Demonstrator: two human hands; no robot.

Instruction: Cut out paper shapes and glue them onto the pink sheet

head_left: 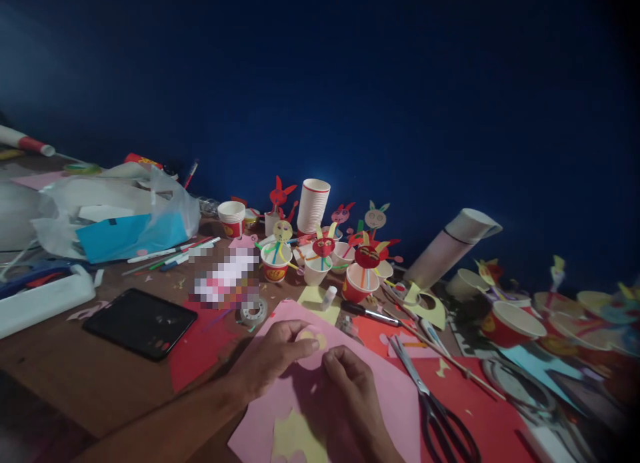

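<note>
Our left hand point(274, 354) pinches a yellow disc point(321, 342) — probably light, bendy paper, best held by its rim. At four o'clock, our right hand point(353, 378) curls closed, any contents hidden.

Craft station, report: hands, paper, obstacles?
Left hand holds yellow paper disc. Right hand curled alongside. Pink sheet beneath. Black-handled scissors lie right, touching neither hand.

Device point(133, 324): black, flat on the tabletop point(127, 393) to your left.
Bag point(173, 193): translucent plastic, crumpled, farther from you than the device.
Wall point(320, 76): dark blue, facing you beyond the tabletop.
</note>
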